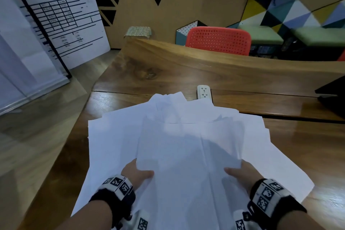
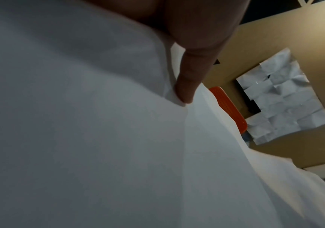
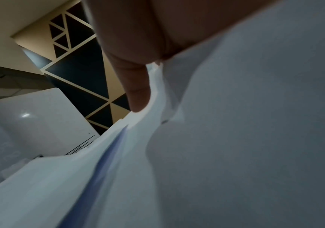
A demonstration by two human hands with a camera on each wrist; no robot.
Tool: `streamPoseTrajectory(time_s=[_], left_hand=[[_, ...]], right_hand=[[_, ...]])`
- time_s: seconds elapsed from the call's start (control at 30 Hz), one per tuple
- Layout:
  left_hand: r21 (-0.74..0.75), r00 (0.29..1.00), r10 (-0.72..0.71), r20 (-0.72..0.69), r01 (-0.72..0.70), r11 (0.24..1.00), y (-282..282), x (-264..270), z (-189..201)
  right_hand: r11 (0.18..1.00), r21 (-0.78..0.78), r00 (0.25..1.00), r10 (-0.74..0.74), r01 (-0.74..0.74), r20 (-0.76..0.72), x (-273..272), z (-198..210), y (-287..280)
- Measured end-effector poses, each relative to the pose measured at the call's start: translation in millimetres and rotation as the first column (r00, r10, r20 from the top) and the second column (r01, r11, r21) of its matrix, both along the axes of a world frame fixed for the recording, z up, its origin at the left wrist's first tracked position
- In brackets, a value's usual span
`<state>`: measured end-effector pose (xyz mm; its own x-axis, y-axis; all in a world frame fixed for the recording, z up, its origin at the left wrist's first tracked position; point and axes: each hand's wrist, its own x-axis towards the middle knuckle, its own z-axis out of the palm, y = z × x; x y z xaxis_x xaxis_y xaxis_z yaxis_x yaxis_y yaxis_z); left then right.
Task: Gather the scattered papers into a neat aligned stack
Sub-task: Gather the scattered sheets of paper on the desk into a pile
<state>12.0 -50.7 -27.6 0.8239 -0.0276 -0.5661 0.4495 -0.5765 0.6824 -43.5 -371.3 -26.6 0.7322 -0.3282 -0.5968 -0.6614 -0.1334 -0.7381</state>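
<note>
A loose, fanned bundle of white papers [image 1: 186, 145] is lifted above the wooden table [image 1: 186, 73], its sheets skewed at different angles. My left hand [image 1: 137, 172] grips the bundle's near left edge, thumb on top, fingers hidden beneath. My right hand [image 1: 240, 172] grips the near right edge the same way. In the left wrist view a thumb presses into the papers [image 2: 99, 138]. In the right wrist view a thumb lies on the papers [image 3: 235, 138], whose layered edges show apart.
A white power socket block [image 1: 204, 91] sits in the table just beyond the papers. A dark object [image 1: 332, 93] lies at the table's right edge. A red perforated chair [image 1: 218, 40] stands behind the table. A whiteboard [image 1: 61, 24] leans at the left.
</note>
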Motion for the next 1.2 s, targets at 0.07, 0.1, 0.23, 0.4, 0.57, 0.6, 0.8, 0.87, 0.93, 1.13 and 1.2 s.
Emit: streamPoseTrajectory(time_s=[0.07,0.1,0.23,0.4,0.57,0.6,0.8,0.87,0.93,1.13,1.2], left_hand=[[-0.014,0.999,-0.040,0.002,0.040,0.999,-6.7,-1.7,0.9],[-0.015,0.997,-0.072,0.012,0.073,0.997,-11.1,-3.4,2.7],[-0.012,0.991,-0.087,0.098,0.089,0.996,-22.3,-7.7,3.5],[0.214,0.950,0.209,0.234,-0.260,0.942,-8.8,-5.6,14.9],[-0.021,0.994,0.028,0.108,-0.026,0.999,-40.8,-15.1,22.9],[-0.105,0.996,0.006,0.086,0.004,0.994,-50.6,-20.0,27.2],[0.124,0.969,0.039,0.246,-0.071,0.990,-36.6,-7.3,28.7],[0.351,0.940,0.186,0.286,-0.283,0.893,-5.7,6.0,29.0],[0.484,0.934,0.314,0.168,-0.356,0.800,19.5,14.2,32.1],[0.360,0.936,0.342,0.080,-0.347,0.866,25.6,22.7,25.8],[0.354,0.958,0.283,0.043,-0.280,0.892,26.1,22.8,26.5]], right_hand=[[0.997,0.062,0.999,0.032,-0.033,0.024,0.6,2.7,16.1],[0.997,0.054,0.998,0.049,-0.050,0.025,0.5,5.0,23.3],[0.990,-0.135,0.998,0.051,-0.046,0.035,-0.3,6.5,30.4],[0.982,-0.107,0.987,-0.147,0.153,0.067,-7.2,5.1,-1.7],[0.976,0.199,0.995,-0.099,0.092,0.026,-13.5,0.4,1.2],[0.969,0.237,0.996,-0.080,0.071,0.027,-13.8,0.0,6.2],[0.985,0.036,0.985,-0.169,0.167,0.043,-11.2,-16.7,6.5],[0.975,-0.025,0.976,-0.218,0.219,0.022,-10.8,-17.0,2.3],[0.969,-0.042,0.970,-0.243,0.244,0.013,-11.6,-18.5,1.2],[0.977,-0.038,0.978,-0.208,0.208,0.015,-12.1,-26.4,0.1],[0.978,-0.032,0.978,-0.207,0.207,0.008,-12.5,-27.2,-2.0]])
